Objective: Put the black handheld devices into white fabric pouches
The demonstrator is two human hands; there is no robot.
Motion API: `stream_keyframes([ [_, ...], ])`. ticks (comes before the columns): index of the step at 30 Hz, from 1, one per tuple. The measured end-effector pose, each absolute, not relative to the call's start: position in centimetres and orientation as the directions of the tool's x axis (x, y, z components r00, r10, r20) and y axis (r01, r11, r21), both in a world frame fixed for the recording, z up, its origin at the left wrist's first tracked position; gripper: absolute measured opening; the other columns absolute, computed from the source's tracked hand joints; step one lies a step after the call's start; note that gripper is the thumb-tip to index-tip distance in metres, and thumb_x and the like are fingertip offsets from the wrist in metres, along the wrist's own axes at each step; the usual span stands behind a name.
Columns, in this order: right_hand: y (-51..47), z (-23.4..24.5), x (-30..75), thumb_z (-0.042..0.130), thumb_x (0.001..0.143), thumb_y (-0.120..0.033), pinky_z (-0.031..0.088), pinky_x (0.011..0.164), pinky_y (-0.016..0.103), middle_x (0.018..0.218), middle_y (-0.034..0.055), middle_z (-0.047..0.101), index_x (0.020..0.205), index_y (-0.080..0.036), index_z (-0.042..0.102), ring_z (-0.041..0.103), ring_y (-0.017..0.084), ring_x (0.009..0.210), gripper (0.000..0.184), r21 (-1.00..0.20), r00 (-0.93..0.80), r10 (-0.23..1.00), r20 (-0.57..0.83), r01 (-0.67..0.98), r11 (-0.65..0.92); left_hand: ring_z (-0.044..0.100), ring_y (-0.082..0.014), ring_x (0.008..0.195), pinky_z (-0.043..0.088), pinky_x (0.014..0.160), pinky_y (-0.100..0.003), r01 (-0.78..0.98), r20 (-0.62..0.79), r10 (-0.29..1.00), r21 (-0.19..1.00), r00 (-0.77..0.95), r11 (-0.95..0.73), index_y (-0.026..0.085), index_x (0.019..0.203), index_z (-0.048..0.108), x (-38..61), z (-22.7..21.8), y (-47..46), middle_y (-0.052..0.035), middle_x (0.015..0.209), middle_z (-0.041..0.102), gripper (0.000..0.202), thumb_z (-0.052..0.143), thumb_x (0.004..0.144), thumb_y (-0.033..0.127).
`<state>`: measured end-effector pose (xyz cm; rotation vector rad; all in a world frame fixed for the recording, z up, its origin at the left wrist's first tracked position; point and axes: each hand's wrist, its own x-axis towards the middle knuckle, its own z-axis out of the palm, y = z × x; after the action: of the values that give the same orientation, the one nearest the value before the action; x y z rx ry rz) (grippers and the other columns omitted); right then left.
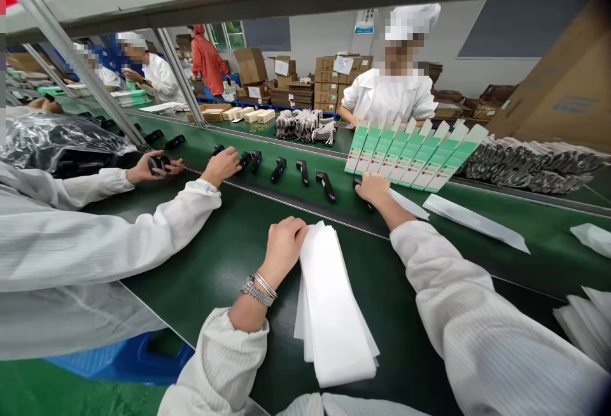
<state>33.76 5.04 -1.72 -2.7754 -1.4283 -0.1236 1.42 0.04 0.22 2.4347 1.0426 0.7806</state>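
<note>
My left hand [285, 244] is curled, its fingers pressed on the near top edge of a stack of white foam bags [334, 311] lying on the green bench in front of me. My right hand [373, 191] reaches out to the green conveyor belt [286, 203] and closes over a small black device [359, 183], mostly hidden under the fingers. A loose white bag [408, 205] lies just right of that hand. More black devices [326, 185] lie in a row on the belt to the left.
Green and white cartons [414, 152] lean in a row past my right hand. A co-worker's two hands [222, 165] on my left handle black devices. A person in white stands across the belt. White bags [475, 222] and dark bundled parts [534, 168] lie at right.
</note>
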Motion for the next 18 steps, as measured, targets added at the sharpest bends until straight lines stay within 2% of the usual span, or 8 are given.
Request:
stream_keyframes([
  [2, 4.3, -2.0, 35.0, 0.050, 0.091, -0.036, 0.038, 0.094, 0.046, 0.114, 0.0198, 0.062, 0.119, -0.010, 0.056, 0.055, 0.034, 0.112, 0.039, 0.038, 0.568, 0.822, 0.024, 0.822, -0.569, 0.054, -0.0139, 0.072, 0.033, 0.067, -0.026, 0.517, 0.360, 0.715, 0.508, 0.600, -0.689, 0.017, 0.072, 0.057, 1.5, 0.3, 0.0, -0.0002, 0.075, 0.058, 0.027, 0.044, 0.095, 0.020],
  [5, 3.0, -1.5, 36.2, 0.055, 0.088, -0.036, 0.033, 0.097, 0.045, 0.107, 0.0177, 0.065, 0.113, -0.010, 0.059, 0.056, 0.033, 0.109, 0.036, 0.072, 0.526, 0.850, 0.007, 0.848, -0.525, 0.055, -0.0133, 0.070, 0.035, 0.072, -0.027, 0.476, 0.379, 0.685, 0.511, 0.622, -0.715, 0.019, 0.088, 0.059, 1.5, 0.6, 0.0, 0.0018, 0.074, 0.060, 0.019, 0.043, 0.096, 0.016],
  [8, 2.0, -0.7, 37.0, 0.048, 0.092, -0.037, 0.030, 0.099, 0.044, 0.112, 0.0184, 0.063, 0.119, -0.010, 0.055, 0.053, 0.033, 0.115, 0.038, 0.091, 0.496, 0.863, 0.101, 0.859, -0.504, 0.053, -0.0129, 0.067, 0.035, 0.078, -0.029, 0.480, 0.395, 0.667, 0.477, 0.632, -0.736, 0.019, 0.091, 0.056, 1.4, 0.9, -0.1, 0.0036, 0.070, 0.057, 0.017, 0.041, 0.097, 0.016],
  [10, 1.5, -0.5, 37.5, 0.043, 0.095, -0.037, 0.031, 0.097, 0.042, 0.116, 0.0194, 0.061, 0.123, -0.009, 0.052, 0.052, 0.033, 0.116, 0.040, 0.084, 0.464, 0.862, 0.203, 0.869, -0.488, 0.054, -0.0136, 0.072, 0.034, 0.082, -0.031, 0.483, 0.401, 0.651, 0.446, 0.645, -0.753, 0.019, 0.088, 0.055, 1.3, 0.9, -0.2, 0.0028, 0.074, 0.059, 0.018, 0.040, 0.098, 0.017],
  [12, 1.2, -0.7, 37.8, 0.042, 0.095, -0.037, 0.034, 0.094, 0.041, 0.119, 0.0198, 0.060, 0.123, -0.010, 0.050, 0.053, 0.032, 0.113, 0.040, 0.092, 0.412, 0.881, 0.233, 0.893, -0.441, 0.055, -0.0152, 0.080, 0.034, 0.084, -0.032, 0.481, 0.416, 0.638, 0.427, 0.648, -0.766, 0.020, 0.088, 0.057, 1.2, 0.8, -0.2, 0.0013, 0.083, 0.061, 0.017, 0.043, 0.097, 0.019],
  [16, 0.8, -1.9, 38.1, 0.049, 0.091, -0.028, 0.036, 0.091, 0.043, 0.112, 0.0165, 0.063, 0.122, -0.014, 0.052, 0.059, 0.030, 0.101, 0.034, 0.132, 0.327, 0.942, 0.079, 0.933, -0.335, 0.055, -0.0177, 0.089, 0.035, 0.086, -0.034, 0.476, 0.459, 0.617, 0.395, 0.639, -0.786, 0.020, 0.087, 0.061, 1.1, 0.6, -0.2, -0.0018, 0.092, 0.060, 0.012, 0.051, 0.095, 0.023],
  [18, 0.4, -2.1, 38.2, 0.054, 0.088, -0.023, 0.036, 0.093, 0.044, 0.106, 0.0149, 0.065, 0.119, -0.015, 0.056, 0.060, 0.030, 0.099, 0.032, 0.138, 0.301, 0.953, 0.045, 0.943, -0.304, 0.055, -0.0180, 0.090, 0.036, 0.086, -0.035, 0.477, 0.479, 0.611, 0.382, 0.630, -0.791, 0.020, 0.086, 0.062, 1.1, 0.7, -0.2, -0.0029, 0.094, 0.058, 0.012, 0.054, 0.094, 0.024],
])
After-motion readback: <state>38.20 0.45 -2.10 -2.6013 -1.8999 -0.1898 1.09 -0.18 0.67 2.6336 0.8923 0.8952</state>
